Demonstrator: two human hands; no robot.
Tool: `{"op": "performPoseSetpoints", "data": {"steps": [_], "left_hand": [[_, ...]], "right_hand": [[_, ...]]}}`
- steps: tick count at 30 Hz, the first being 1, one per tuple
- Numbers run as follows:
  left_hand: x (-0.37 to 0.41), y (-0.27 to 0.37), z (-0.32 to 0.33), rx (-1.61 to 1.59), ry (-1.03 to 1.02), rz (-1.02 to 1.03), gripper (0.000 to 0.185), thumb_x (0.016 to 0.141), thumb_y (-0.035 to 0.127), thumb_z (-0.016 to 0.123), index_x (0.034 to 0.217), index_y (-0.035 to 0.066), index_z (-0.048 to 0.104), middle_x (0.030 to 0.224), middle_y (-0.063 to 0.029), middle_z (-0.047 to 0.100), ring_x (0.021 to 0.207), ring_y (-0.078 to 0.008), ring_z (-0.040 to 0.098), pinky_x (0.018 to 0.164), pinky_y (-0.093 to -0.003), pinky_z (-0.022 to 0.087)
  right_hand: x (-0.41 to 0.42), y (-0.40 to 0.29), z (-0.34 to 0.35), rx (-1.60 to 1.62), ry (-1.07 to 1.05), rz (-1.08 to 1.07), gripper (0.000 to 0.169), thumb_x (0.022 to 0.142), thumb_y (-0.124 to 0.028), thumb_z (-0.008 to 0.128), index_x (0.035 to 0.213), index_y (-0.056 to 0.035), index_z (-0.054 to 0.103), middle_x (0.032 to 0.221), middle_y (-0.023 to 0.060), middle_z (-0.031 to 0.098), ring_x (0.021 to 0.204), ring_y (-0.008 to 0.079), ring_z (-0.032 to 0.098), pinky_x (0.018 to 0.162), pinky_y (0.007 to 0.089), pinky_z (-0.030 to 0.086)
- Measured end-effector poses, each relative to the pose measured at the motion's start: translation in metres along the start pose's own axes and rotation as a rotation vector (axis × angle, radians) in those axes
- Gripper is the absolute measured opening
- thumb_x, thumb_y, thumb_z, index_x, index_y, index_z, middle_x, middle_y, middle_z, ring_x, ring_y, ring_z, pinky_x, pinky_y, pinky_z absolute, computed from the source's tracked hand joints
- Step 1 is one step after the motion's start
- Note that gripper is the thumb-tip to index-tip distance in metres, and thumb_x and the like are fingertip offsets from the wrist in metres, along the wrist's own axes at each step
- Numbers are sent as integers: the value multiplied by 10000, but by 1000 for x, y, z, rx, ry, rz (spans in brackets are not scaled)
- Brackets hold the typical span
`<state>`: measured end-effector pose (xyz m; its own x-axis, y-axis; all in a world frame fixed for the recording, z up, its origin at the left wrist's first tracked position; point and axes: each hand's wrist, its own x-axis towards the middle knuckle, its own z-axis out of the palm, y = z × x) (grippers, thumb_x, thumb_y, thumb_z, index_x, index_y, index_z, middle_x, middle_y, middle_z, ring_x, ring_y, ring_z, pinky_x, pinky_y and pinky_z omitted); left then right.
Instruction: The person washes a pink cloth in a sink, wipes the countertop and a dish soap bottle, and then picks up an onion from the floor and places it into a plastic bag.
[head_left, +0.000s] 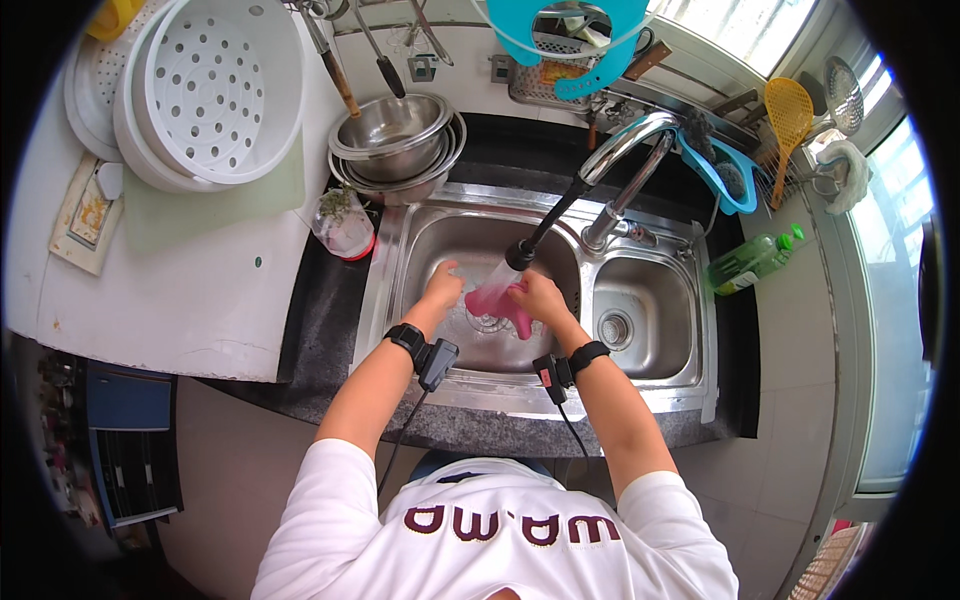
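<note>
Over the large basin of a steel double sink (427, 225), my right hand (541, 298) grips a pink cloth (496, 301). Water from the black spray head (519, 255) of the chrome faucet (626, 146) runs onto the cloth. My left hand (445, 285) is just left of the cloth, with its fingers apart and nothing in them. Part of the drain below is hidden by the cloth.
Stacked steel bowls (397, 142) and a clear plastic container (343, 225) with plant sprigs stand left of the sink. A green soap bottle (754, 262) lies at the right. White perforated baskets (210, 90) rest far left. Utensils hang behind.
</note>
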<state>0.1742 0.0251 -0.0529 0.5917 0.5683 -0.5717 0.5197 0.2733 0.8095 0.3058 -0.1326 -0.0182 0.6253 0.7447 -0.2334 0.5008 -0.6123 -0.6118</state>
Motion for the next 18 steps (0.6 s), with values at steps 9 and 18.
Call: {"op": "performPoseSetpoints", "data": {"steps": [9, 18], "left_hand": [[-32, -8, 45, -689, -493, -224, 549, 873, 546, 470, 1161, 80, 499, 1090, -134, 565, 1025, -282, 542, 884, -476, 434], [19, 5, 36, -714, -269, -106, 296, 970, 198, 345, 1212, 37, 403, 1145, -153, 538, 1036, -317, 563, 845, -506, 478]], "right_hand": [[-13, -29, 56, 210, -41, -63, 281, 765, -124, 536, 1022, -20, 585, 944, 203, 630, 911, 366, 597, 792, 421, 464], [-57, -4, 26, 146, 176, -232, 285, 762, -89, 578, 1043, -45, 590, 980, 143, 622, 878, 321, 603, 764, 382, 483]]}}
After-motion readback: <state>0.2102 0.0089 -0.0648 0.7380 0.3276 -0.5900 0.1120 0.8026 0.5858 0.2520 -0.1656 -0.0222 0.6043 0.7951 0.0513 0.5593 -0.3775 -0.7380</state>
